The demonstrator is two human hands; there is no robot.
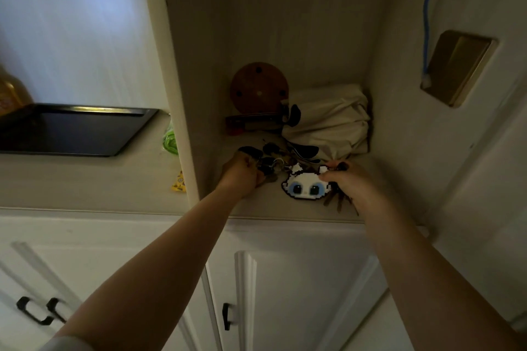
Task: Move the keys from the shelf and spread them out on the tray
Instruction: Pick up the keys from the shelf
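Several bunches of keys (273, 158) lie heaped on the cream shelf (271, 208) inside a dim alcove. My left hand (242, 175) is closed over the dark keys at the heap's left side. My right hand (349, 179) grips a second bunch, whose keys (338, 202) stick out below the palm. Its fingers pinch the ear of a white pixel-style cat keychain (303, 185) with blue eyes. The dark rectangular tray (85, 151) sits on the counter to the left, outside the alcove, with nothing on it.
Behind the keys stand a round brown wooden disc (258, 87), a flat dark case (253, 121) and a crumpled cream cloth bag (330, 120). A partition wall (174, 80) separates alcove and counter. Green (170, 141) and yellow (179, 182) items lie beside it. Cabinet doors are below.
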